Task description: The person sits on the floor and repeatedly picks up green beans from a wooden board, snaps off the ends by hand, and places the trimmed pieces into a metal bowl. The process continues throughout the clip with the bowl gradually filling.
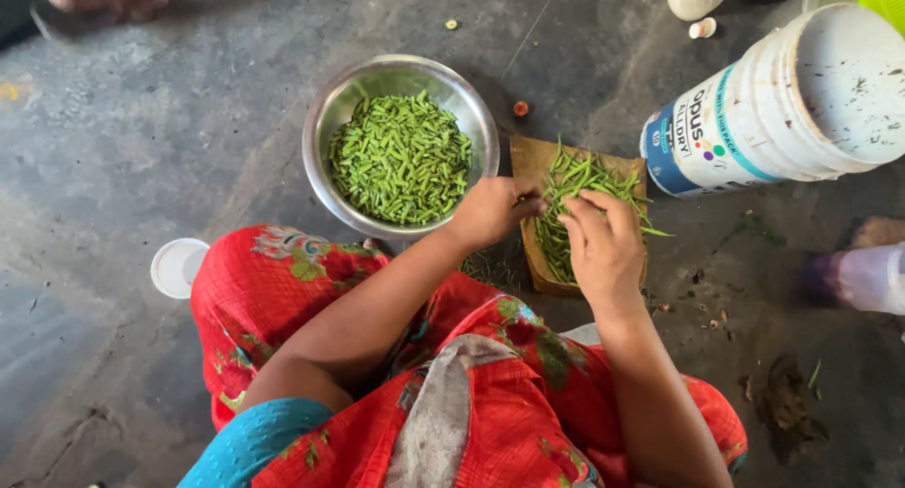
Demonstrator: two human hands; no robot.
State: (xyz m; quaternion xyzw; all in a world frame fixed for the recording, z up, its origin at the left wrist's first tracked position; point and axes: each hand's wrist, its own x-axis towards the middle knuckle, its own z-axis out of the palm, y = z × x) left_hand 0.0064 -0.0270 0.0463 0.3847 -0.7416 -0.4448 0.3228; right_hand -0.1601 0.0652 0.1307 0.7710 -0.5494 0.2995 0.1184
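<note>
Green cut beans (401, 158) fill the steel bowl (325, 120) mid-frame; left hand (490, 210) clenched on something unclear, right hand (603, 248) pressing flat, ungrasping, on uncut beans (575, 181).

The wooden cutting board (533, 158) lies on the grey floor (141, 139), boxed in on three sides. Left: a steel bowl (325, 120) of cut green pieces sits just beside the board, with a narrow gap between. Right: a white tub (782, 101) on its side lies close to the board's far right corner. Near: the person's knees in red cloth (509, 431) block the approach. Both hands, left hand (492, 210) and right hand (603, 243), cover the board's middle and the long green beans (575, 177). Open floor lies far of the board, with only an orange scrap (520, 108) there, and far left of the bowl. A white lid (177, 266) lies near left.
</note>
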